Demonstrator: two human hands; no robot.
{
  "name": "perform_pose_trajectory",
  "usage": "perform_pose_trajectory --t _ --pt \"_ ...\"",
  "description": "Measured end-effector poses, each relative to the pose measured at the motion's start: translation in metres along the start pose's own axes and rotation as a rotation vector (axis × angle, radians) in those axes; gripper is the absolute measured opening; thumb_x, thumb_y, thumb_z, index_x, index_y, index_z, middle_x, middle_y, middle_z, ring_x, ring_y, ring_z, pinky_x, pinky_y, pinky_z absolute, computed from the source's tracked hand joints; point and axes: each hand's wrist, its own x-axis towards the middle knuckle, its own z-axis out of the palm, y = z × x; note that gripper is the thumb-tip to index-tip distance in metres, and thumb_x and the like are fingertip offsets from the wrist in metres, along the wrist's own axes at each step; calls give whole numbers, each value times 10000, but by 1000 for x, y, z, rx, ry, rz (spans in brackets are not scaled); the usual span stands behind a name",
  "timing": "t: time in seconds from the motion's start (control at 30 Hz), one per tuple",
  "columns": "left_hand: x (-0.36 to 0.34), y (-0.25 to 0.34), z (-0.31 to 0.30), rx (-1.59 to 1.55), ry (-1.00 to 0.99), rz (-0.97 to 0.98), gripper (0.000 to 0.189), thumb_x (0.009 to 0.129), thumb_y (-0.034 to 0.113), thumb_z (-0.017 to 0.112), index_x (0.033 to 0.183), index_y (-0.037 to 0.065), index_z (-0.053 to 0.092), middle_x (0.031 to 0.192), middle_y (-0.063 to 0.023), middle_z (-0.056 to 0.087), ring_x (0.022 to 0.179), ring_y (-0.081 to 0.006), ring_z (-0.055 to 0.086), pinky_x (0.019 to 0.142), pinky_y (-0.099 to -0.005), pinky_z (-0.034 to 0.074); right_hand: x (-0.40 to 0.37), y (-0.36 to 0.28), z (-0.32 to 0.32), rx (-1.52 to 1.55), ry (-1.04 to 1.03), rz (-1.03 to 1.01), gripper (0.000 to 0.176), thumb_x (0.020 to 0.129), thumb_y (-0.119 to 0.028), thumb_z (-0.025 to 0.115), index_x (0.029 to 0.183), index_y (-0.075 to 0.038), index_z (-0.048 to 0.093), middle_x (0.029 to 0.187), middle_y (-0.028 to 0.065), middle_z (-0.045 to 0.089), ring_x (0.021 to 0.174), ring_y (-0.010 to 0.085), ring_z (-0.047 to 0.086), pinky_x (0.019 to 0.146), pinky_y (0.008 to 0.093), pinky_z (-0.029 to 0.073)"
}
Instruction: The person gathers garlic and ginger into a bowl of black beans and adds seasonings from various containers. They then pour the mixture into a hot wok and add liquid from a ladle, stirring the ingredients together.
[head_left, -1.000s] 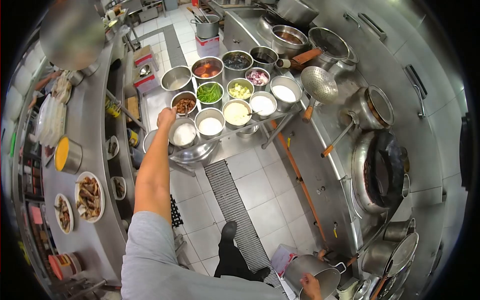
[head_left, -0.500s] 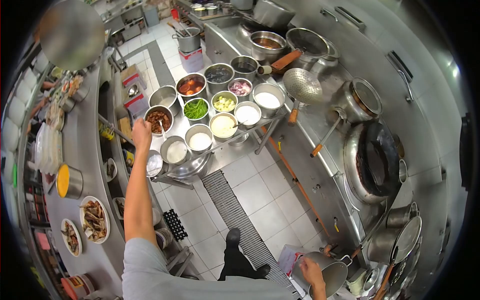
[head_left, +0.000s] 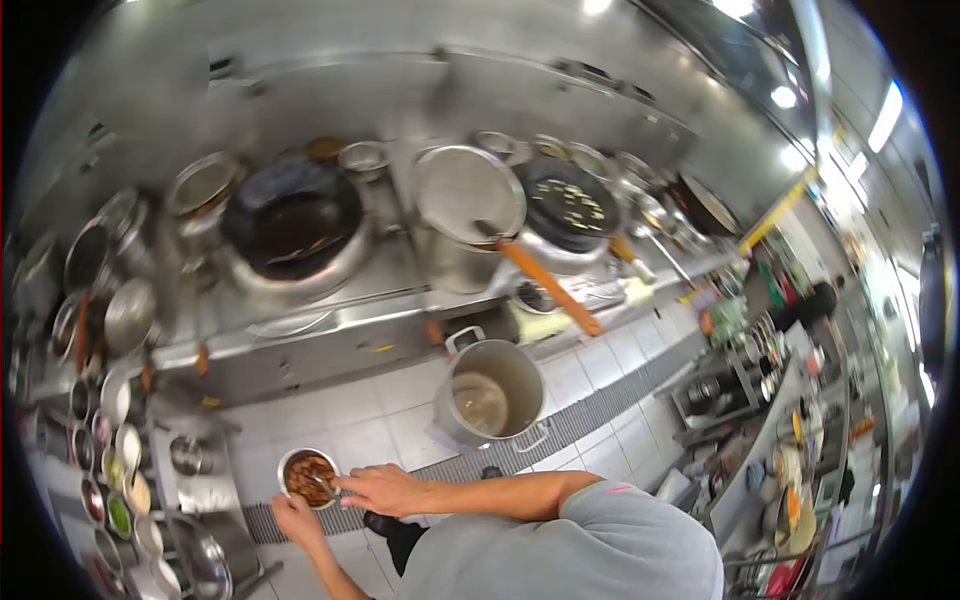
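Left forearm rises from the bottom edge, left of centre; left hand [head_left: 295,517] at the lower-left rim of a small metal container [head_left: 283,466], fingers curled in against it. Right arm runs nearly level from the grey sleeve [head_left: 625,535]; right hand [head_left: 385,490] at the container's right side, fingers gathered, pinching the handle of a spoon [head_left: 321,486]. Spoon's bowl end sits among brown chunks [head_left: 303,467]. Container upright, lower left of centre, above the floor's drain grating [head_left: 640,380].

Large pot [head_left: 518,380], handles both sides, at centre, between the hands and the stove counter [head_left: 395,285]. Upper left: dark wok [head_left: 240,210]. Upper centre: round strainer [head_left: 465,185], a wooden handle [head_left: 550,285] slanting down across the counter edge. Second wok [head_left: 540,215] just right, pale pieces in it. Lower left: crowded ingredient containers [head_left: 108,548].

Left fingertips hidden; grip on the rim hard to make out. Background smeared; far-right shelves too blurred to sort.
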Motion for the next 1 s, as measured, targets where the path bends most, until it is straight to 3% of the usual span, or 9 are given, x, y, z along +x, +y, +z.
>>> perform_pose_trajectory --t 0.13,0.27,0.37,0.5,0.6,0.73,0.83,1.0 --pt "-85 111 87 -73 -210 74 137 807 63 530 740 -43 475 725 -223 505 664 -406 504 634 -471 414 -96 89 -16 179 226 76 344 960 -332 549 1210 -97 573 1037 159 662 919 360 649 767 459 521" --pt "-142 236 115 -25 -405 257 138 799 71 548 732 -45 512 792 -213 533 728 -416 547 657 -490 437 -200 167 -56 407 295 253 333 922 -324 613 1166 -99 599 862 159 687 829 352 671 728 447 520" --pt "-181 291 148 -26 -519 366 151 799 89 569 729 -39 530 808 -209 549 748 -414 559 672 -488 452 -266 186 -106 455 320 382 312 888 -307 649 1125 -108 610 849 162 690 817 363 670 729 448 525" --pt "-227 346 204 -75 -687 434 214 818 180 611 752 -17 561 793 -195 540 759 -408 568 683 -484 453 -327 232 -117 343 437 490 249 855 -247 657 1053 -98 629 877 191 682 842 395 654 737 468 523" --pt "-252 375 251 -158 -716 530 208 834 161 610 733 -7 540 799 -196 540 751 -390 555 673 -480 434 -358 254 -132 323 569 587 164 849 -123 595 994 -50 618 896 232 666 868 416 641 760 509 506" --pt "-266 439 297 -287 -770 561 232 856 171 598 730 1 503 785 -190 522 749 -385 538 680 -483 415 -400 295 -177 -162 654 777 122 839 -14 493 895 12 598 887 233 621 844 419 633 722 500 526" --pt "-268 493 324 -316 -750 623 206 869 163 563 755 -2 514 824 -191 518 764 -393 542 703 -498 424 -429 328 -223 -398 686 742 94 851 -19 496 855 6 586 848 197 583 799 396 625 698 478 539" --pt "-265 581 354 -405 -648 599 245 888 177 563 749 -12 492 833 -179 512 752 -383 534 696 -478 418 -454 368 -316 -422 718 632 90 866 -80 533 844 -4 575 820 184 602 785 362 634 652 470 526"
